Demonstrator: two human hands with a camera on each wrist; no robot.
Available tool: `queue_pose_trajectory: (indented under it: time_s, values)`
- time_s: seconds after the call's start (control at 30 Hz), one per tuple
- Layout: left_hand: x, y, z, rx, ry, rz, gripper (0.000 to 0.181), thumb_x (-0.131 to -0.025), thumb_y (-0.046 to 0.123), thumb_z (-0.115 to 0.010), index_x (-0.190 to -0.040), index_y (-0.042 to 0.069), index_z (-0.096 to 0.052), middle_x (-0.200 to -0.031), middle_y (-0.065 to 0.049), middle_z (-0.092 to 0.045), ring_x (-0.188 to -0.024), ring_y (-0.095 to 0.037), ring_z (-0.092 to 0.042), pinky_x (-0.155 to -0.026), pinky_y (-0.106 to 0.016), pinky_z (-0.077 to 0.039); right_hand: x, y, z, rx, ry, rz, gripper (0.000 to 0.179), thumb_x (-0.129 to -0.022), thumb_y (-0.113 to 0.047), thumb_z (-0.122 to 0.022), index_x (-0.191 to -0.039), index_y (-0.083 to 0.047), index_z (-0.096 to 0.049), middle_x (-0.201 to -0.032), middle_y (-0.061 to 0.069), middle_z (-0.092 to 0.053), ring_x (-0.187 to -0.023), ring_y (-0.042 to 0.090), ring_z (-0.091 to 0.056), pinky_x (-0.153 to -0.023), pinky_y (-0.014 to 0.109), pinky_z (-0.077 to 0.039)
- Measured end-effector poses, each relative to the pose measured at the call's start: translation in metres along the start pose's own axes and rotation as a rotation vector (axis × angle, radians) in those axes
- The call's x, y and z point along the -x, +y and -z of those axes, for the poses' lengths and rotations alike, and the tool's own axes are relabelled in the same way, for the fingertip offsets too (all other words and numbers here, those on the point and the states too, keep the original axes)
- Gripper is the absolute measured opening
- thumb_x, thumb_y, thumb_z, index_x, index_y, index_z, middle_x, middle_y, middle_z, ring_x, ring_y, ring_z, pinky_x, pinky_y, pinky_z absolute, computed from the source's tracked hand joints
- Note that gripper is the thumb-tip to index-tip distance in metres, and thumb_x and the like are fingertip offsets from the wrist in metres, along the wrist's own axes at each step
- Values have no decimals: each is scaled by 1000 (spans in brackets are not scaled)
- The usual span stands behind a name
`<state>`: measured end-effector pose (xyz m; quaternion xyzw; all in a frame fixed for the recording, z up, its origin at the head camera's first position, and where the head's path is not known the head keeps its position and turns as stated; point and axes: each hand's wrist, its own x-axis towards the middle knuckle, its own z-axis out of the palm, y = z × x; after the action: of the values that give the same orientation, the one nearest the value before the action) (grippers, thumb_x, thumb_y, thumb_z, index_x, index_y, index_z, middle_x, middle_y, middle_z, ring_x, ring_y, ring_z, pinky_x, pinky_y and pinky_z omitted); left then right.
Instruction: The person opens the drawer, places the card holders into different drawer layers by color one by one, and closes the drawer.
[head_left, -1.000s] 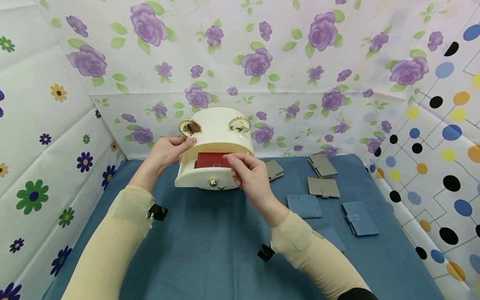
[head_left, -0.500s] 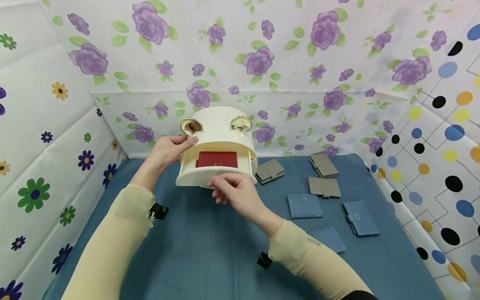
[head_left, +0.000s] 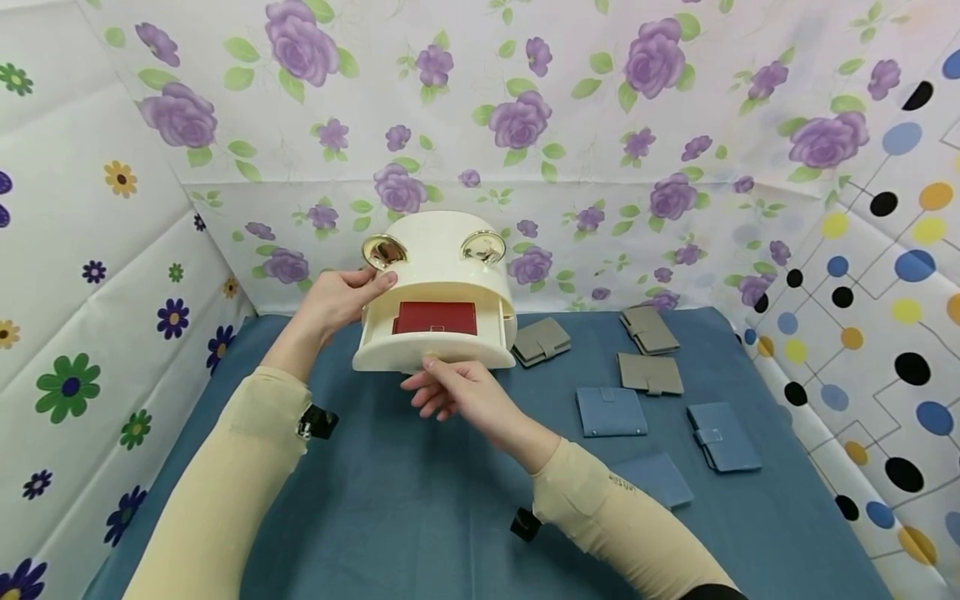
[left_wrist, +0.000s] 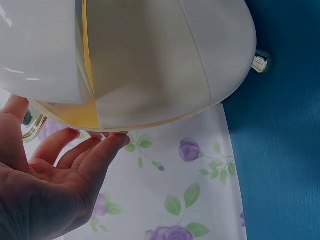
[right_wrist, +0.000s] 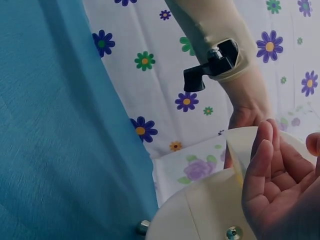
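A cream box (head_left: 438, 242) with two gold, round, ear-like parts stands near the back of the table, its rounded drawer (head_left: 386, 357) pulled out. Inside the drawer lies a red wallet (head_left: 437, 317) with a small clasp. My left hand (head_left: 333, 304) grips the box's left side, thumb on the front and fingers behind; in the left wrist view the fingers (left_wrist: 102, 150) touch the wall. At the middle of the drawer front, my right thumb touches the spot of the knob, mostly hidden. The other fingers of my right hand (head_left: 465, 396) stretch loosely below, holding nothing.
Right of the box lie several grey wallets (head_left: 648, 373) and several blue wallets (head_left: 611, 412) on the blue tablecloth (head_left: 405, 500). One grey wallet (head_left: 542, 342) is close to the box's right side. Floral sheets (head_left: 450, 108) hang behind and beside the table.
My right hand has moved from beside the red wallet, down and left to the middle of the drawer front, its fingers loosening. The left hand keeps its grip on the box.
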<state>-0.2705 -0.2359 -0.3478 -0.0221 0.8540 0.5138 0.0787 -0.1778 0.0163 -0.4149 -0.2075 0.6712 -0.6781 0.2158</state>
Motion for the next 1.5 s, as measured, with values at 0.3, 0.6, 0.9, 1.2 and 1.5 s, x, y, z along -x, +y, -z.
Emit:
queue_pose_trajectory:
  time_s: [0.3,0.6,0.9,1.2,1.5]
  values:
    - [0,-1,1,-10,8,2,101,-92,70,-73,-163,5,-42,-170,-10,-37,-155,-35,-37,-116,-53,-48,-1,2,-2,-16,-37,-55,62,-116,-49,-43,-130,2,-75,-104,6,-78,-90,15,-72,-78,28,-57]
    - [0,-1,1,-5,10,4,100,-93,69,-73,-163,5,-42,-170,-9,-37,-155,-35,-37,-116,-53,-47,-6,10,-2,-57,-23,-54,58,-116,-49,-45,-138,-2,-71,-103,5,-76,-89,15,-72,-76,28,-56]
    - [1,-1,2,-4,14,5,100,-93,69,-73,-163,5,-42,-170,-10,-37,-154,-35,-39,-115,-53,-48,-8,12,-1,-70,-29,-53,56,-115,-51,-46,-135,-5,-73,-106,5,-76,-91,16,-72,-76,28,-57]
    - [1,-2,2,1,17,2,100,-93,69,-73,-163,5,-43,-170,-9,-38,-155,-34,-38,-116,-53,-48,-10,11,-1,-70,-37,-42,58,-115,-50,-47,-137,-2,-71,-111,7,-76,-94,16,-72,-78,28,-56]
    - [-1,-1,0,17,11,10,99,-93,69,-74,-162,5,-43,-170,-7,-38,-157,-32,-35,-116,-52,-48,-12,15,2,-72,-15,-33,59,-115,-49,-46,-136,0,-70,-114,10,-75,-97,16,-72,-78,28,-56]
